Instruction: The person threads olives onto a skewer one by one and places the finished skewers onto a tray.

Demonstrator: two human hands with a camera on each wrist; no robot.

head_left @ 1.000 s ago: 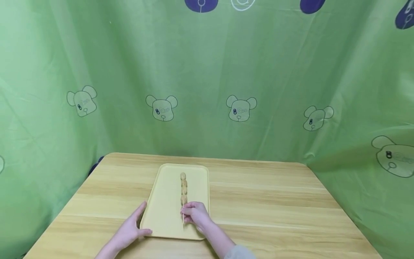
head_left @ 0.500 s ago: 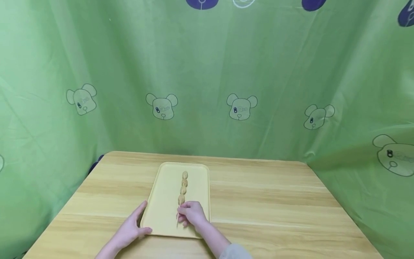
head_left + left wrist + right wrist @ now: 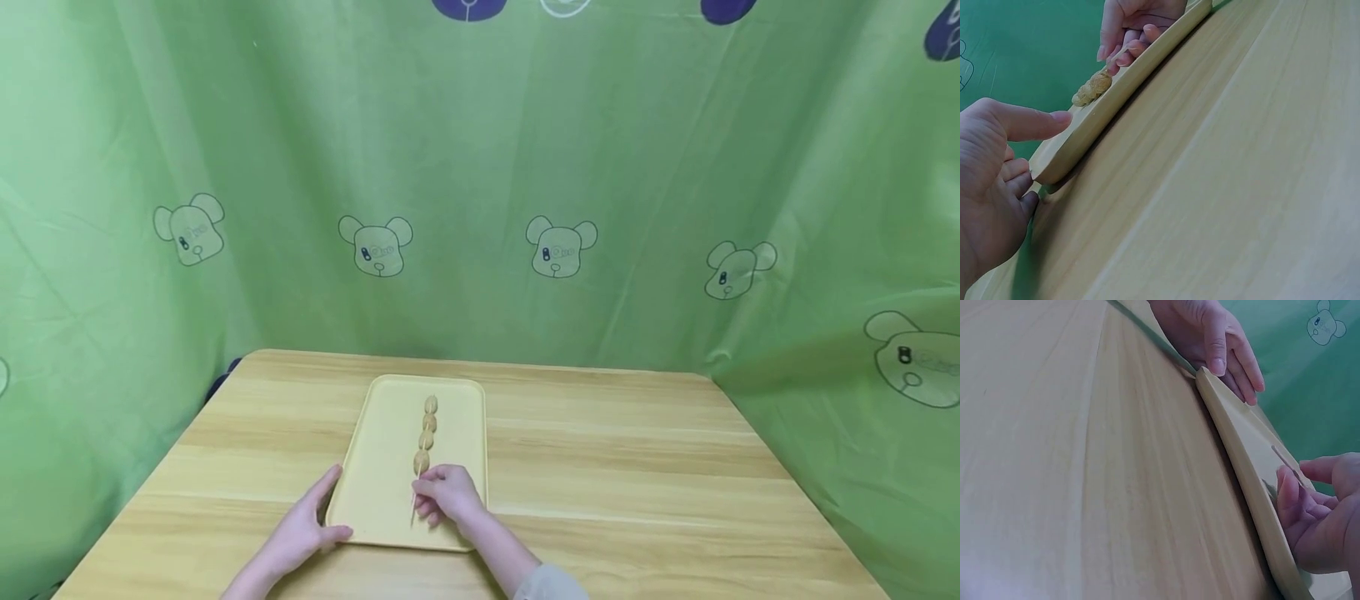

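A wooden skewer point(image 3: 413, 505) threaded with several brown oval food pieces point(image 3: 430, 422) lies along the yellow tray point(image 3: 375, 500), pointing away from the person. My right hand point(image 3: 452, 493) pinches the skewer's bare near end between thumb and fingers, as the right wrist view also shows. At the tray's near left corner rests my left hand point(image 3: 300, 529), thumb on the near rim and index finger stretched along the left side. In the left wrist view, the left thumb point(image 3: 1038, 122) lies straight over the rim while the other fingers bend at the corner.
The tray stands on a light wooden table point(image 3: 600, 467), left of its middle. Green curtains point(image 3: 465, 150) printed with bear heads hang behind the table and along both sides.
The skewer's near end has swung slightly left with my right hand, so its far end now leans right. The left hand stays at the tray's corner.
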